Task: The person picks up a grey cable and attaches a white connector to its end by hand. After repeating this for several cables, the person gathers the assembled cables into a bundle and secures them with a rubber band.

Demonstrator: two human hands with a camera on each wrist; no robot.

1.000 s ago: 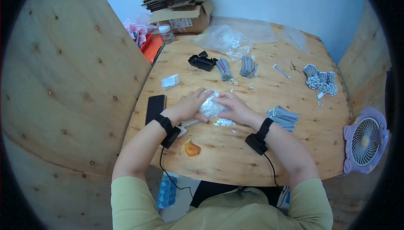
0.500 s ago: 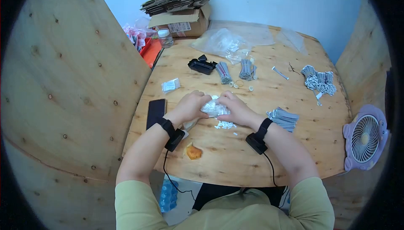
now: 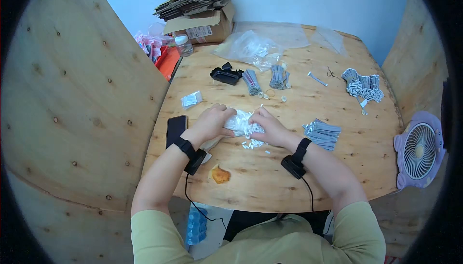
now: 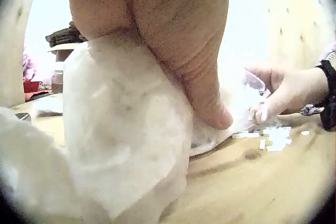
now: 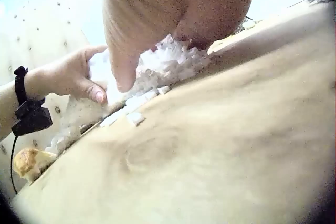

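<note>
A clear plastic bag [image 3: 233,125] of small white pieces lies between my hands at the middle of the wooden table. My left hand [image 3: 213,123] grips its left part with curled fingers; in the left wrist view the thumb [image 4: 212,111] presses down along the crinkled plastic. At the other end, my right hand [image 3: 271,127] pinches the bag's side, where white pieces [image 5: 170,66] bunch up under the fingers. Several loose white pieces [image 3: 252,144] are scattered on the wood just in front of the bag.
Left of the hands lie a phone [image 3: 176,131] and a small packet [image 3: 191,99]. Nearer me is an orange-brown piece of food [image 3: 220,174]. Bundles of grey cords [image 3: 322,134] sit to the right and behind. A purple fan [image 3: 419,149] stands at the right edge.
Both hands went from spread fingers over the bag to curled fingers gripping it. White pieces now show in a heap at the bag's right end, beside the right hand.
</note>
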